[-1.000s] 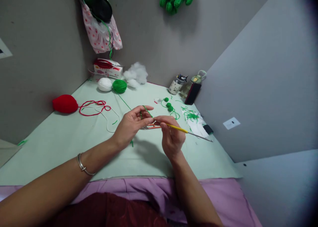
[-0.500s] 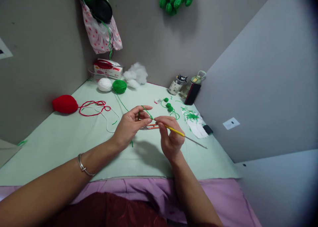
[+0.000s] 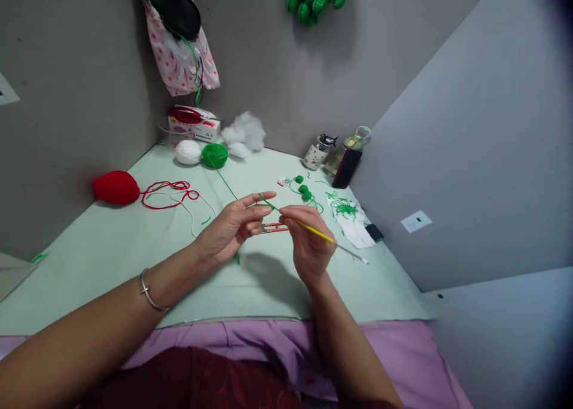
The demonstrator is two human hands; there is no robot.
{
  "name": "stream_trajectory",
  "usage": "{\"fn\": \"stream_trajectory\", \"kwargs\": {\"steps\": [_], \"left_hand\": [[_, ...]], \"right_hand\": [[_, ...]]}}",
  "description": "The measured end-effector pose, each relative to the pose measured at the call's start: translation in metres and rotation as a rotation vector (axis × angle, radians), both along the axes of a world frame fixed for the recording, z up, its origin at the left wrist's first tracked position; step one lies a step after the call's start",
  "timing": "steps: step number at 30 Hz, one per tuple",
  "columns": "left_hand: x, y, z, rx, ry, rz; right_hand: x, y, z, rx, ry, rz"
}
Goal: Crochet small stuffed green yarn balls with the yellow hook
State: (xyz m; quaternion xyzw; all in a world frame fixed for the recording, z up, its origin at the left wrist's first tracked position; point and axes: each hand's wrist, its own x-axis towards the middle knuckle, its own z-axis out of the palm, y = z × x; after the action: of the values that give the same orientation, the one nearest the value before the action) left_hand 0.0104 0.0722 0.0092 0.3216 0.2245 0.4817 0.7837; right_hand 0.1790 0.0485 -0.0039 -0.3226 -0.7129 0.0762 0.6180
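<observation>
- Nearest the wearer, a silver bracelet (image 3: 150,294) circles the left wrist, above the pale tabletop (image 3: 197,298).
- Here is the left hand (image 3: 230,227): index finger stretched out with green yarn (image 3: 267,202) across it, thumb closed down near the yarn's worked end, the other fingers loosely curled.
- And the right hand (image 3: 311,236), closed pen-fashion around a yellow-handled crochet hook (image 3: 316,232), its tip meeting the yarn between the two hands, just above the table. Whether the tip sits inside a loop is too small to tell.
- The hook looks light and stiff, best taken by that yellow grip; its bare metal end, pointing out to the right, should be slicker. The yarn ought to be soft, limp and nearly weightless, easily slipping off, so a fingertip pinch close to the hook suits it.
- Just below the fingertips lie orange-handled thread snips (image 3: 274,227), partly hidden by the right hand and close underneath the work.
- Off left, a red yarn ball (image 3: 116,187) trails loose loops; to the right, small green balls (image 3: 305,193) with tails and green snippets (image 3: 344,207) on white paper, where strands could tangle.
- Farther back, the green yarn ball (image 3: 215,156) feeds its strand toward the left hand, a white yarn ball (image 3: 188,152) touching it, fluffy stuffing (image 3: 244,135) behind.
</observation>
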Motion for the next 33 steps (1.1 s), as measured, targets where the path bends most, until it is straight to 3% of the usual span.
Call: {"fn": "stream_trajectory", "kwargs": {"steps": [4,6,14,19,21,26,33], "left_hand": [[-0.001,0.0,-0.002,0.104,0.05,0.074],[0.001,-0.002,-0.003,0.157,0.084,0.076],[0.008,-0.005,-0.006,0.216,0.151,0.098],[0.008,-0.004,-0.005,0.073,0.093,0.036],[0.007,-0.004,-0.003,0.011,0.058,-0.026],[0.002,-0.002,0.002,-0.037,0.012,-0.013],[0.001,0.0,0.0,0.034,0.039,0.019]], "right_hand": [[0.001,0.001,0.004,-0.277,0.26,0.136],[0.001,0.003,0.004,-0.335,0.298,0.189],[-0.003,0.002,0.003,-0.249,0.149,0.08],[-0.005,-0.001,-0.007,0.088,-0.168,-0.117],[-0.005,-0.002,-0.008,0.122,-0.184,-0.122],[-0.001,-0.001,0.003,-0.12,0.122,0.011],[0.005,0.006,0.005,-0.396,0.441,0.204]]}}
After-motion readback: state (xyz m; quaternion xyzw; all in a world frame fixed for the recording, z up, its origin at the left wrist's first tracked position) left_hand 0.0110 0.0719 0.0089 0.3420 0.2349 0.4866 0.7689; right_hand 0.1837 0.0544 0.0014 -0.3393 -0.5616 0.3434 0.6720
